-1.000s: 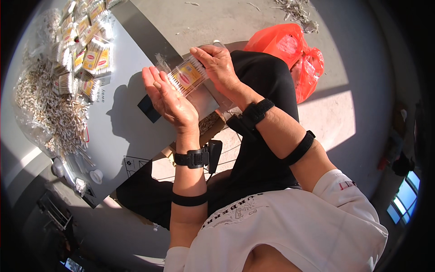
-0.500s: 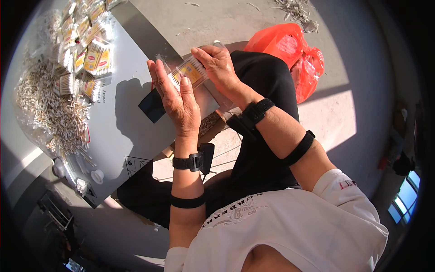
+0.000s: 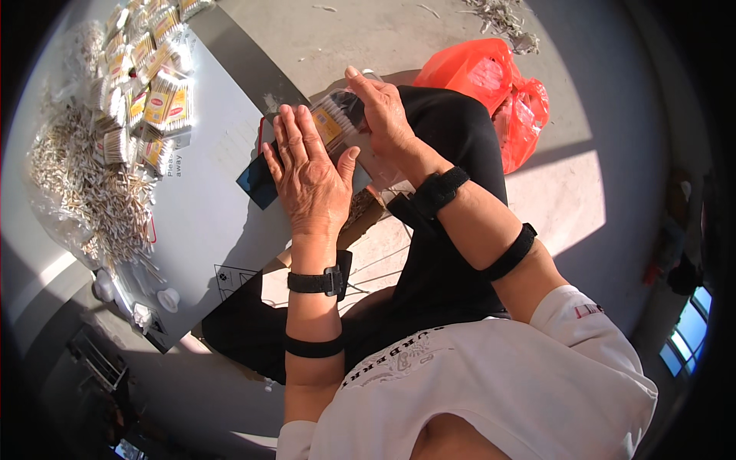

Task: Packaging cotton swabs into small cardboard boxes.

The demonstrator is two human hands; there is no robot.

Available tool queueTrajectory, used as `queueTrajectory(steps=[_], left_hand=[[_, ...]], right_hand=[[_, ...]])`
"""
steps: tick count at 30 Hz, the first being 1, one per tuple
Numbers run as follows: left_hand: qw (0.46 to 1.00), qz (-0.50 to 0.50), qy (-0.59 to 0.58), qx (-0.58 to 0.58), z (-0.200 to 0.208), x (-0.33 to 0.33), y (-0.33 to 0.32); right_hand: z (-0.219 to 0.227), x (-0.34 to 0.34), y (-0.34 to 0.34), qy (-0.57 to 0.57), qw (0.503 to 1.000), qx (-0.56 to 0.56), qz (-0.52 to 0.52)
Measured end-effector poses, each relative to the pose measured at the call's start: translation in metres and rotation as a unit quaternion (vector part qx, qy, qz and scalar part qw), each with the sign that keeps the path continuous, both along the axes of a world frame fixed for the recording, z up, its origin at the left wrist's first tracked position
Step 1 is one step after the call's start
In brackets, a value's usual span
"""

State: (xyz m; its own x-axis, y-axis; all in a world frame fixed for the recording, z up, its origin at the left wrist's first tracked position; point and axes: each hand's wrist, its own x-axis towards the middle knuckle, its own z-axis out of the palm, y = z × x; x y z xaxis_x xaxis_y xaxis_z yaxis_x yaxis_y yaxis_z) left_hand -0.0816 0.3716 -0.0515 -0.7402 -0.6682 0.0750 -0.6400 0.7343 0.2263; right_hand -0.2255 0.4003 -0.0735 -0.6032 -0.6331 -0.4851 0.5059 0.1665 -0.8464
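Note:
A clear plastic packet of cotton swabs (image 3: 331, 125) with a yellow label is between my hands, above the table's near right corner. My left hand (image 3: 310, 172) is open, its back up and its fingers stretched out over the packet's left end. My right hand (image 3: 389, 123) holds the packet's right side with the thumb raised; its other fingers are mostly hidden. Loose clear film hangs below the packet near the right hand. Under my left hand, a dark blue flat piece (image 3: 258, 182) lies on the table.
The grey table (image 3: 222, 153) bears a heap of loose cotton swabs (image 3: 96, 188) and several filled packets (image 3: 165, 100) at its left. Small white pieces (image 3: 167, 300) lie near its front edge. A red plastic bag (image 3: 491, 96) stands beyond my right leg. Whitish scraps (image 3: 502, 21) lie on the far floor.
My left hand has turned from palm-up beside the packet to palm-down over its left end. My right thumb has lifted off the packet.

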Motion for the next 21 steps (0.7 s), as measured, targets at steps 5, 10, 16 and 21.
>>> queueTrajectory(steps=[5, 10, 16, 21], left_hand=[[1.000, 0.006, -0.014, 0.003, 0.002, -0.001, 0.001], [1.000, 0.006, -0.008, 0.009, 0.004, -0.002, 0.001], [1.000, 0.007, 0.000, 0.008, 0.003, -0.001, 0.000], [1.000, 0.002, 0.001, 0.006, 0.003, 0.000, 0.001]], right_hand=[[-0.001, 0.009, 0.005, -0.161, 0.986, -0.045, 0.022], [-0.006, 0.019, 0.006, -0.117, 0.988, -0.098, 0.012], [-0.007, 0.018, 0.004, -0.061, 0.993, -0.096, 0.031], [-0.006, 0.009, 0.009, -0.117, 0.992, -0.033, 0.023]])
